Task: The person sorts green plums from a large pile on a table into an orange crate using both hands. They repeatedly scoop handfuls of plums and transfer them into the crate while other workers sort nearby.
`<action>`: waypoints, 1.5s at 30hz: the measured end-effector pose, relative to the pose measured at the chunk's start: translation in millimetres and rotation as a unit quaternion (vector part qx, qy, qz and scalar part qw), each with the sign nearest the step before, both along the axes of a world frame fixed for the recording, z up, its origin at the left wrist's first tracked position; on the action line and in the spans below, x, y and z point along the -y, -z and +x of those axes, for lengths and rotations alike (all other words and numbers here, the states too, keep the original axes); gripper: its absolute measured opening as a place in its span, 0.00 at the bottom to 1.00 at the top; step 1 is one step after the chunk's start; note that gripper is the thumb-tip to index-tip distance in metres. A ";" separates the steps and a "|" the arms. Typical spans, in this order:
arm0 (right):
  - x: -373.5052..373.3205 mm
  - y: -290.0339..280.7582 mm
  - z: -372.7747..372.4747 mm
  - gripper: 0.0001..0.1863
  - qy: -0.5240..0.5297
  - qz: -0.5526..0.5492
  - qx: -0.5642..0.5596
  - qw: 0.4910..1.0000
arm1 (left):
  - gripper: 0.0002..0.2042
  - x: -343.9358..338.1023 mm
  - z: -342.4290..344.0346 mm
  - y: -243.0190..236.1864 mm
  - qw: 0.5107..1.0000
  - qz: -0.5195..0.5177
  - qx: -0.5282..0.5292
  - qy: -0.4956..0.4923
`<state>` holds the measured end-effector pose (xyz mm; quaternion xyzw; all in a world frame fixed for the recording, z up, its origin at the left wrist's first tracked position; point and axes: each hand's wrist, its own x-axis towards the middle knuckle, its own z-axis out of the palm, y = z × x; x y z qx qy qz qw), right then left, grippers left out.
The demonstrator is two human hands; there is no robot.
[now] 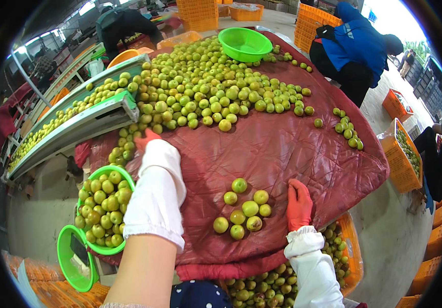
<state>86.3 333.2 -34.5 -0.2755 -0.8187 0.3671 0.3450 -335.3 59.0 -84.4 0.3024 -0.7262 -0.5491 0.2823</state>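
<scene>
My left hand (pixel 146 138), in a red glove, reaches to the left edge of a large pile of round green fruits (pixel 195 92). Its fingers look apart, partly hidden by the white sleeve, and touch or nearly touch fruits beside the conveyor's end. My right hand (pixel 299 206), also red-gloved, rests on the dark red quilted cover (pixel 282 143) with fingers stretched forward and nothing in them. Just left of it lies a small loose group of fruits (pixel 250 208), one with a brown blemish. A green basket (pixel 81 209) full of fruits stands beside my left forearm.
A sloping conveyor (pixel 77 134) carries fruits at the left. A green bowl (pixel 245 44) sits at the far table edge. Below the near edge are an orange crate (pixel 353 251) of fruits and another green basket (pixel 63 256). A person in blue (pixel 357 43) bends at the far right.
</scene>
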 end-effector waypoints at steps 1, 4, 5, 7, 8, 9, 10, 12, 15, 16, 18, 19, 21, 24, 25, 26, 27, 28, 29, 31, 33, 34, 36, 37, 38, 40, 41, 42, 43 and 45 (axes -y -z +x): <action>6.8 -0.7 -3.7 0.10 -0.010 -0.014 0.001 1.000 | 0.30 27.8 -29.2 6.4 0.997 0.001 -0.074 0.032; 10.4 5.8 -14.5 0.11 -0.021 -0.106 -0.007 0.994 | 0.28 53.4 -84.4 9.3 0.967 0.041 -0.207 0.142; 3.3 10.6 -14.3 0.11 -0.008 -0.139 -0.003 0.990 | 0.29 33.2 -85.4 11.8 0.952 0.100 -0.201 0.208; -14.7 2.3 -14.0 0.12 0.010 -0.270 -0.042 0.962 | 0.32 -34.1 -68.0 1.5 0.891 0.225 -0.151 0.365; -18.4 -5.6 -24.1 0.13 0.013 -0.335 -0.063 0.940 | 0.33 -51.2 -58.4 -6.7 0.865 0.267 -0.085 0.416; -21.5 -3.2 -40.4 0.14 -0.011 -0.384 -0.104 0.918 | 0.34 -56.0 -52.1 -10.7 0.837 0.300 -0.020 0.457; -15.6 -3.1 -67.4 0.15 -0.048 -0.438 -0.149 0.885 | 0.35 -33.2 -72.5 -13.8 0.865 0.207 -0.017 0.457; -34.7 16.7 -96.6 0.18 -0.166 -0.259 -0.147 0.940 | 0.33 -81.6 -50.4 -16.2 0.813 0.277 0.091 0.504; -36.2 34.2 -178.1 0.20 -0.149 0.020 -0.137 0.979 | 0.27 -90.9 -57.7 -8.0 0.674 0.341 0.180 0.630; -57.4 33.1 -194.2 0.23 -0.125 -0.167 -0.167 0.964 | 0.28 -139.1 -2.8 -18.1 0.580 0.357 0.221 0.698; -55.2 39.1 -223.9 0.29 -0.110 -0.220 -0.196 0.949 | 0.29 -180.1 37.5 -45.7 0.703 0.231 0.231 0.631; -35.1 30.8 -236.2 0.29 -0.162 -0.203 -0.208 0.943 | 0.30 -129.5 28.3 -8.2 0.646 0.170 0.082 0.740; -50.3 44.9 -229.2 0.24 -0.200 -0.300 -0.198 0.911 | 0.30 -142.3 66.7 1.9 0.613 0.199 0.114 0.756; -37.2 29.2 -198.3 0.20 -0.261 -0.215 -0.136 0.931 | 0.31 -127.9 108.4 -5.5 0.603 0.248 0.175 0.738; -40.4 25.5 -188.2 0.22 -0.316 -0.274 -0.107 0.902 | 0.31 -128.7 123.0 -9.1 0.592 0.264 0.189 0.738; -40.8 18.6 -181.1 0.22 -0.358 -0.277 -0.079 0.888 | 0.31 -125.9 134.8 -13.1 0.585 0.277 0.202 0.735; -37.9 22.5 -170.4 0.22 -0.309 -0.274 -0.087 0.907 | 0.32 -129.1 148.1 -14.6 0.573 0.289 0.218 0.735; -34.8 22.6 -164.4 0.22 -0.319 -0.273 -0.082 0.904 | 0.32 -124.4 155.1 -15.2 0.575 0.298 0.227 0.727; -32.3 22.5 -159.1 0.22 -0.330 -0.272 -0.077 0.901 | 0.32 -119.5 160.9 -14.4 0.582 0.301 0.229 0.720; -16.2 16.6 -150.8 0.23 -0.342 -0.271 -0.052 0.898 | 0.30 -100.3 172.8 -28.3 0.616 0.295 0.217 0.698; -6.9 16.0 -143.3 0.24 -0.372 -0.275 -0.034 0.886 | 0.28 -89.1 206.2 -57.5 0.586 0.302 0.178 0.731; -4.9 16.0 -137.7 0.24 -0.379 -0.272 -0.016 0.884 | 0.27 -82.7 211.8 -61.7 0.579 0.312 0.196 0.727; 10.1 6.3 -135.8 0.25 -0.413 -0.284 0.006 0.865 | 0.26 -49.5 200.5 -37.3 0.576 0.311 0.149 0.741; 11.4 0.1 -130.6 0.25 -0.432 -0.280 0.023 0.857 | 0.26 -42.3 204.8 -37.6 0.585 0.302 0.146 0.739; 12.0 -7.6 -128.6 0.25 -0.452 -0.276 0.041 0.847 | 0.26 -33.8 207.6 -40.1 0.595 0.292 0.141 0.735; 21.6 -13.4 -130.9 0.25 -0.497 -0.279 0.075 0.818 | 0.27 -33.9 254.1 -83.1 0.640 0.287 0.163 0.694; 21.4 -4.7 -138.0 0.25 -0.492 -0.240 0.046 0.836 | 0.28 -33.9 244.3 -66.7 0.621 0.332 0.171 0.689; 20.3 16.7 -143.9 0.25 -0.481 -0.209 0.019 0.851 | 0.29 -37.9 239.0 -47.0 0.597 0.378 0.187 0.682; 17.7 38.1 -149.1 0.25 -0.469 -0.178 -0.006 0.865 | 0.30 -50.9 229.9 -25.6 0.566 0.424 0.199 0.679; 25.5 36.5 -142.5 0.23 -0.495 -0.257 0.064 0.827 | 0.31 -51.9 213.8 -16.0 0.582 0.487 0.254 0.599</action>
